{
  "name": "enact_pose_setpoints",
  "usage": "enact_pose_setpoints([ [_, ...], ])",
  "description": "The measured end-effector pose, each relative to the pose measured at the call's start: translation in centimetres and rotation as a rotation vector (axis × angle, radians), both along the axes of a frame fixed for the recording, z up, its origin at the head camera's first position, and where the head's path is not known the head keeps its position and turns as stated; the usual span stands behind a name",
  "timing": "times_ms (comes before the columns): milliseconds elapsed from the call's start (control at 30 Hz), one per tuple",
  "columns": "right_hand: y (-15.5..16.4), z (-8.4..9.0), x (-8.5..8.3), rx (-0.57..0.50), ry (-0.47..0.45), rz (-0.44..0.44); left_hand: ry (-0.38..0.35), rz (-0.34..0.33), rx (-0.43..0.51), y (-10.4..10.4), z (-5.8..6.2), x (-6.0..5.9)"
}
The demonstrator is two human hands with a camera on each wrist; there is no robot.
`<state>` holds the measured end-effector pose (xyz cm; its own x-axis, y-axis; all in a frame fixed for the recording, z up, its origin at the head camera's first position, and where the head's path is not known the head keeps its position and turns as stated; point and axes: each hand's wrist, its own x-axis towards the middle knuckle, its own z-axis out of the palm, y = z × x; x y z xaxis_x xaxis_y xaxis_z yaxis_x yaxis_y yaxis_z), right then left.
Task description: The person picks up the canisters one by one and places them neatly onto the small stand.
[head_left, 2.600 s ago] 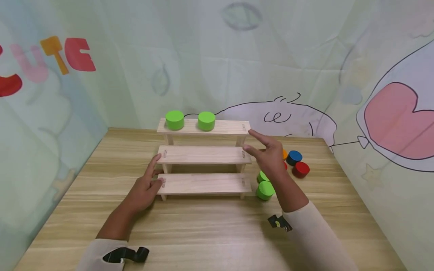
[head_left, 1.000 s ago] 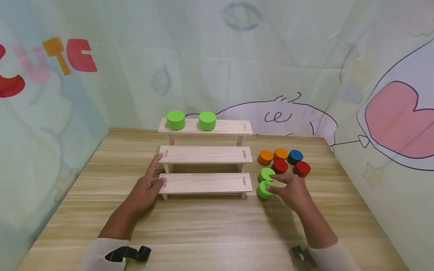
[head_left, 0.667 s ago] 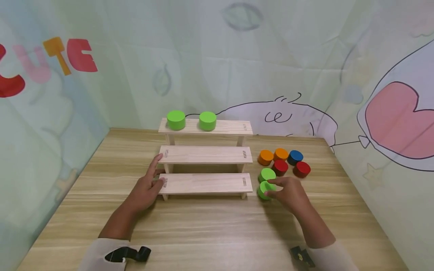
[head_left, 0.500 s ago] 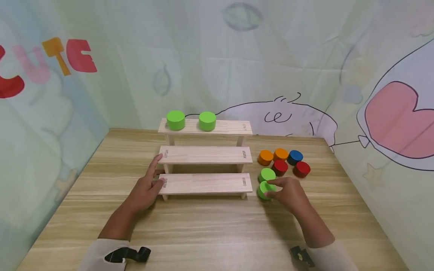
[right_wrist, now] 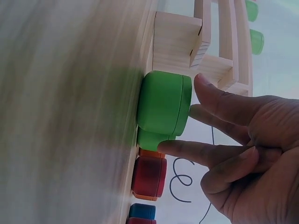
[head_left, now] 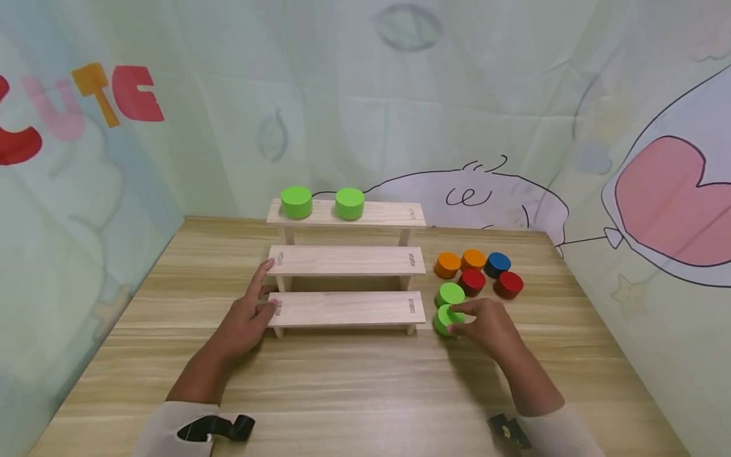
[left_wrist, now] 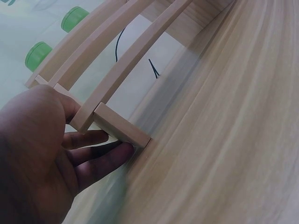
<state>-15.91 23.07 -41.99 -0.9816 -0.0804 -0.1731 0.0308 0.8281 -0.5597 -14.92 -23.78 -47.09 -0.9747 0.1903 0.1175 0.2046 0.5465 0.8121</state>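
A three-tier wooden stand (head_left: 346, 309) stands mid-table, with two green round blocks (head_left: 296, 202) on its top tier, at the left and near the middle. My left hand (head_left: 242, 327) holds the stand's left end, the thumb on the bottom tier; in the left wrist view its other fingers lie along a leg (left_wrist: 122, 125). At the right, my right hand (head_left: 491, 327) pinches the nearer green round block (head_left: 445, 319) between thumb and index finger, and the block rests on the table. In the right wrist view this green block hides part of a second green block (right_wrist: 152, 139) behind it.
Behind the second green block (head_left: 450, 294) are two red blocks (head_left: 508, 285), two orange blocks (head_left: 448, 264) and one blue block (head_left: 498, 264), close together on the wood-grain table (head_left: 354, 393). A printed cloth backdrop (head_left: 354, 120) encloses the table's back and sides.
My right hand has moved from the stand's right end down to the nearer green block and closed its fingertips on it. The left hand has stayed on the stand.
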Motion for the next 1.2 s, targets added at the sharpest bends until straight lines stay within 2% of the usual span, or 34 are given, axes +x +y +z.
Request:
enact_pose_setpoints([
  [700,-0.14,-0.33,0.02,0.069,0.040,0.054,0.007,0.002,-0.001,-0.01,-0.21,0.02],
  [967,0.22,-0.49,0.05,0.046,0.058,0.077,0.008,0.006,-0.005,-0.02,-0.33,0.02],
  [1200,0.64,-0.31,0.00,-0.012,0.039,0.060,0.010,0.005,-0.007,-0.01,-0.20,-0.04],
])
